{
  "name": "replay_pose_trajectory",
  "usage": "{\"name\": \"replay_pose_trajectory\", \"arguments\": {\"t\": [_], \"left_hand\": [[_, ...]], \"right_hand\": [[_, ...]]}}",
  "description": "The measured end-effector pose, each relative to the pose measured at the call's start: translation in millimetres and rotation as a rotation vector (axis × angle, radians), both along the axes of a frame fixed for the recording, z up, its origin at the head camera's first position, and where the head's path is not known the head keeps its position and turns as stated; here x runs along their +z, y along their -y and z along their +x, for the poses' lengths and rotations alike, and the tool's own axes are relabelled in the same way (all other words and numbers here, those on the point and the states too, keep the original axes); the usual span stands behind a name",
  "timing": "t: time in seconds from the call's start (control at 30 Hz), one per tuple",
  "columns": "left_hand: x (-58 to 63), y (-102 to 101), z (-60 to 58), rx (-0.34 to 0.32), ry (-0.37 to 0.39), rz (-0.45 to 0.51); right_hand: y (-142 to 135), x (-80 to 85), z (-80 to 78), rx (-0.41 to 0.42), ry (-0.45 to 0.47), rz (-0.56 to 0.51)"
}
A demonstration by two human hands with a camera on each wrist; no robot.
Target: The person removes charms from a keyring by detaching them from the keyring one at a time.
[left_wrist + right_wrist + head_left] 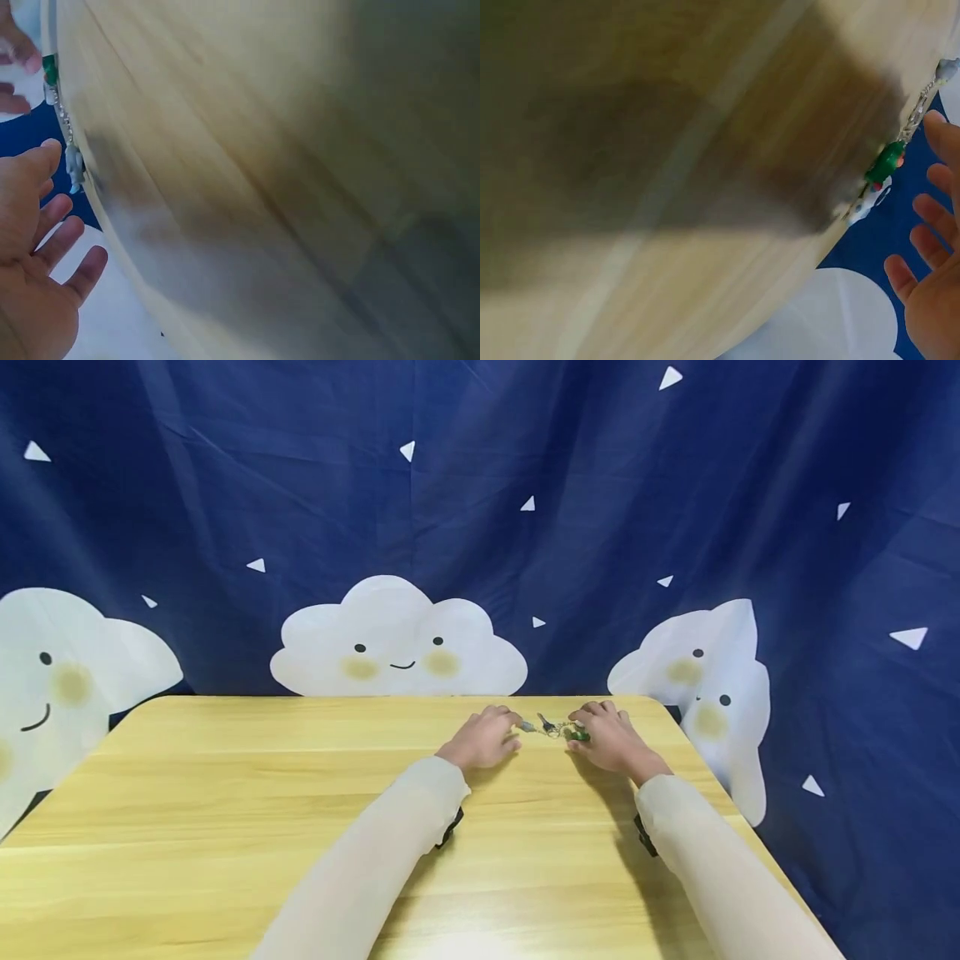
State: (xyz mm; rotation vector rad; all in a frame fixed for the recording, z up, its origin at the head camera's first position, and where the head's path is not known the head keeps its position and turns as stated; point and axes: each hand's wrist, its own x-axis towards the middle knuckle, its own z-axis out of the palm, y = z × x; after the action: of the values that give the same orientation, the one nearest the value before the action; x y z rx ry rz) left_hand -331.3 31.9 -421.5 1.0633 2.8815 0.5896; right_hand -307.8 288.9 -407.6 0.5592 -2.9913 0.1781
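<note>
A bunch on a metal ring (553, 734) lies near the table's far edge, between the two hands. It carries a dark-headed key (546, 722), a grey-blue charm (528, 727) on the left and a green charm (579, 736) on the right. My left hand (486, 739) has its fingertips right at the grey-blue charm; the left wrist view shows its fingers loosely spread. Beside the green charm is my right hand (611, 739), with its fingers apart in the right wrist view. A white charm (868, 204) hangs together with the green one there.
The light wooden table (262, 827) has rounded far corners. Directly behind it hangs a dark blue curtain (465, 527) printed with white clouds and triangles. Both forearms, in pale sleeves, reach across the table, and a dark band (450, 829) shows under the left one.
</note>
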Motion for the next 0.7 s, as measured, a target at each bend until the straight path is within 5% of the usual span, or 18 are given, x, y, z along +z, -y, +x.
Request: {"name": "replay_pose_trajectory", "arguments": {"t": [0.7], "left_hand": [[-4.0,-53,-20.6,0.04,-0.042,-0.162]], "right_hand": [[11,-11.6,-27.6,0.004,0.071,-0.019]]}}
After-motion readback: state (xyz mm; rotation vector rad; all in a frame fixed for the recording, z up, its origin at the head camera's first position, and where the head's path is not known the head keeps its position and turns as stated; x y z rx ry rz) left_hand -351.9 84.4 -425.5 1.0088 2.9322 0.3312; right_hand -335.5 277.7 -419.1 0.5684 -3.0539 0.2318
